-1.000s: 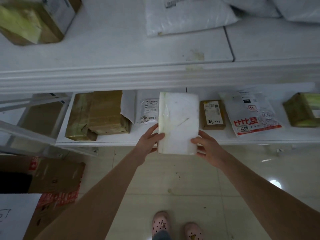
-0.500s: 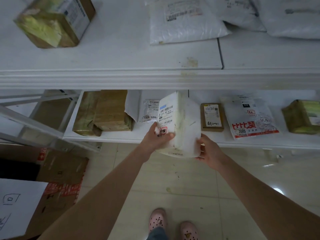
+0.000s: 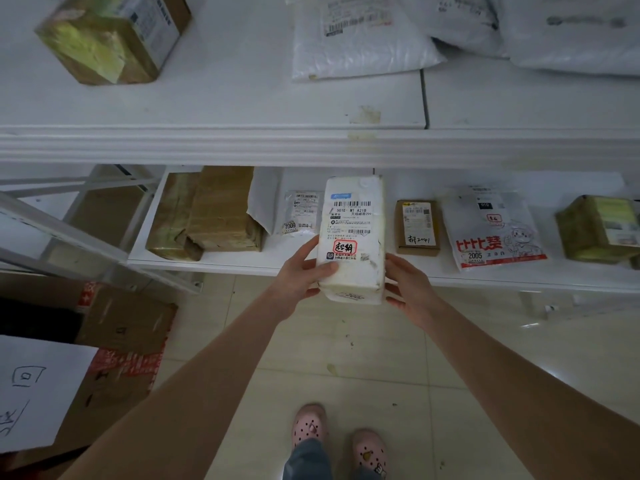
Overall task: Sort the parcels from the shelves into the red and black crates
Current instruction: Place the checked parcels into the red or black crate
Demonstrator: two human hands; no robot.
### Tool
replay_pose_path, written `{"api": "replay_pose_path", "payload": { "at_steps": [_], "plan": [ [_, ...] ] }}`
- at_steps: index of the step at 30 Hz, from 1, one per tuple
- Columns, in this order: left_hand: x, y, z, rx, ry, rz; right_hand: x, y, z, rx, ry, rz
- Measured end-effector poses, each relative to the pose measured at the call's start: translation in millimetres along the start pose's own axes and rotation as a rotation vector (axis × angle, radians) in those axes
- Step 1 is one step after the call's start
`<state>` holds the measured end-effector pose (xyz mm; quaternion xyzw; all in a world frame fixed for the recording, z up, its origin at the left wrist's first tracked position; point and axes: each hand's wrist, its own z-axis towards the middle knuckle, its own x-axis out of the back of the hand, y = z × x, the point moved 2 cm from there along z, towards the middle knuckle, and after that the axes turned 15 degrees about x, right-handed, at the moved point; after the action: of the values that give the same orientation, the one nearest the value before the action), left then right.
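The white labelled parcel [image 3: 353, 233] sits at centre, label up, just before the lower shelf [image 3: 242, 265]. The left hand [image 3: 298, 277] clasps its 9 o'clock edge, thumb on top. The right hand [image 3: 412, 289] grips the 3 o'clock edge, fingers seemingly curled beneath. At 8 o'clock is a cardboard box [image 3: 121, 327], its contents too dark to tell.

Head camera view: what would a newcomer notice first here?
A white parcel, label facing the camera, is at centre, gripped by the left hand and right hand before the lower shelf. Right of it on that shelf lies a white mailer with red print; pink shoes show below.
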<state>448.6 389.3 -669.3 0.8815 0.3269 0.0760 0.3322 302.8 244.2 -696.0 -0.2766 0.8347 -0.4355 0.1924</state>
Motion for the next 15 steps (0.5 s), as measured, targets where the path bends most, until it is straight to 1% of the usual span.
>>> {"api": "replay_pose_path", "payload": {
  "at_steps": [5,7,12,15],
  "plan": [
    [3,3,-37,0.003,0.037,-0.041,-19,-26,-24,-0.049,-0.188,-0.104],
    [9,5,-56,0.001,0.078,-0.074,-32,-37,-39,-0.021,-0.245,-0.138],
    [38,0,-106,-0.012,0.214,-0.195,-72,-54,-77,0.071,-0.284,-0.167],
    [61,-14,-136,-0.032,0.287,-0.226,-105,-59,-100,0.102,-0.331,-0.18]
  ]
}}
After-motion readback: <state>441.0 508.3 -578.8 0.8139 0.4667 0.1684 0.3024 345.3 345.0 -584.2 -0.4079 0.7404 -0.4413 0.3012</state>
